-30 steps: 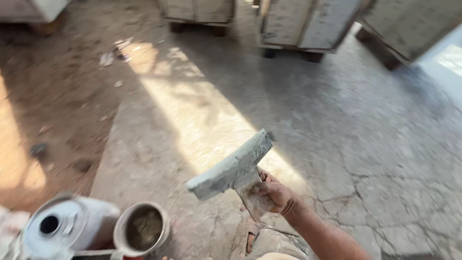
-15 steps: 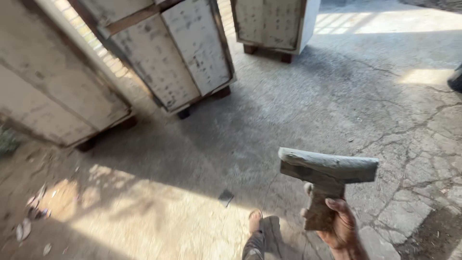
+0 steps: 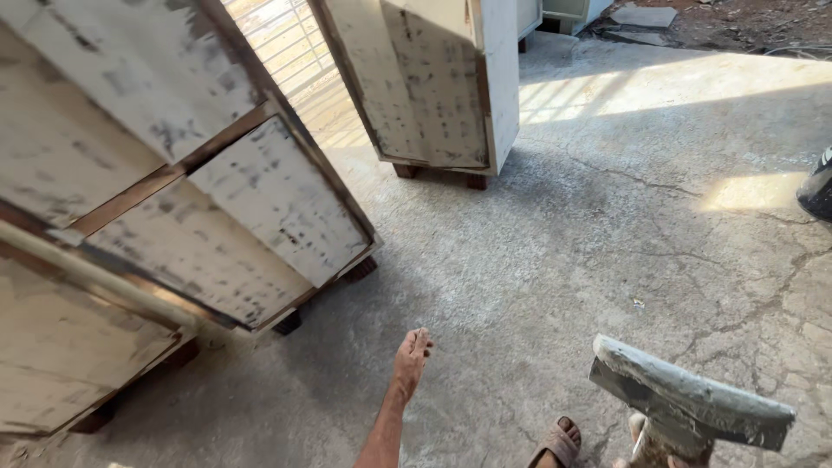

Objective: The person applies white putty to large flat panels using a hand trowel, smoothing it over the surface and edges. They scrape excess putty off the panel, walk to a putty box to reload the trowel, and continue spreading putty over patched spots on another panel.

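Observation:
My right hand (image 3: 639,433) shows only at the bottom edge. It is shut on the handle of a wide putty scraper (image 3: 689,400), whose grey, putty-caked blade lies tilted across the lower right. My left hand (image 3: 411,350) reaches forward low in the middle. It holds nothing, its fingers are loosely extended over the concrete floor (image 3: 555,260), and it touches nothing. It is nearest the corner of a large wooden cabinet (image 3: 234,217) coated in patchy white putty, at the left.
A second white-coated cabinet (image 3: 442,78) stands on short feet at the back centre. My foot in a sandal (image 3: 555,442) is at the bottom. A dark rounded object (image 3: 816,186) sits at the right edge. The cracked floor has sunlit patches at the far right.
The view has swung further toward the cabinets, which now look closer. My left arm has come into view, reaching forward. The scraper sits lower and further right in view.

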